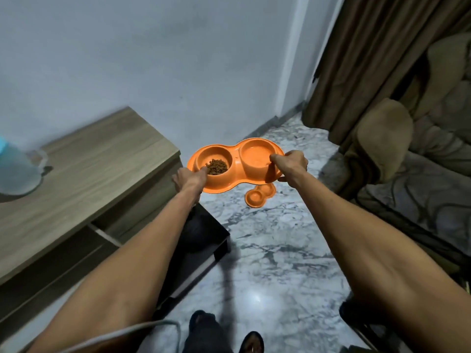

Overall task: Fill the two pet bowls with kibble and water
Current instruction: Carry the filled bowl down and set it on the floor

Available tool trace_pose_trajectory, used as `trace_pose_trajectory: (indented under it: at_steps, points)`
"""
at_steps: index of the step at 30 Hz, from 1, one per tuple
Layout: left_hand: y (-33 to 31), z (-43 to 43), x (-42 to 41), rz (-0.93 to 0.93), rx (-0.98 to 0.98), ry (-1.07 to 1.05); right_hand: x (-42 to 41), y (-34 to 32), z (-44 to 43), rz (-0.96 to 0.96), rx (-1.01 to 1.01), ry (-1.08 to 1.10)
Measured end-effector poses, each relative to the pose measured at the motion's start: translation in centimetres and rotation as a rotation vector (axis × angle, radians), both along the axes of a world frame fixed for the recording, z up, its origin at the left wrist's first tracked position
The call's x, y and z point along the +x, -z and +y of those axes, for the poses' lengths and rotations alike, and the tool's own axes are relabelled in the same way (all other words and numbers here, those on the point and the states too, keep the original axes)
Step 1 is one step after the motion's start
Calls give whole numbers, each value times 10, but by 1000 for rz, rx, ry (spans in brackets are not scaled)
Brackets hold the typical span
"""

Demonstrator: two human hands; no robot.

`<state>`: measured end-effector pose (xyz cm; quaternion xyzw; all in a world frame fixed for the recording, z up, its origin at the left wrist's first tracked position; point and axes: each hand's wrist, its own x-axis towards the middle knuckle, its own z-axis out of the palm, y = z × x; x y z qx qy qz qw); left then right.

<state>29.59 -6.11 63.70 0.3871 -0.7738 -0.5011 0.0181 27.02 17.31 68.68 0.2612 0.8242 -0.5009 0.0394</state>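
I hold an orange double pet bowl [235, 163] level in the air above the marble floor. Its left well holds brown kibble [217, 167]; its right well [256, 155] looks filled with water. My left hand [190, 178] grips the left rim, thumb at the kibble well. My right hand [290, 163] grips the right rim, thumb over the edge. On the floor just below lies a second orange double bowl [260, 196], partly hidden by the held one.
A wooden cabinet [84, 169] stands at left with a pale blue container [15, 169] on top. A black low stand [201, 240] sits below my left arm. A brown sofa [413, 159] and curtain [367, 59] fill the right. My feet [224, 335] are at the bottom.
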Motion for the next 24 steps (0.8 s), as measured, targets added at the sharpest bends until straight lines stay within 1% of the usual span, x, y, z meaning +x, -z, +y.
trace_pose_trajectory:
  at_steps: [5,10,13,17,24]
  points:
    - [19,53,-55,-15,31,35,-43,16,53,-17,-4,33]
    - [47,87,-118,-30,33,25,-115,45,84,-23,6,27]
    - [70,94,-162,-53,28,-23,-166,69,89,-39,24,18]
    - [98,95,-205,-68,37,-54,-223,104,89,-35,-4,-13]
    - [187,78,-264,-110,33,-153,-313,192,65,-89,10,-139]
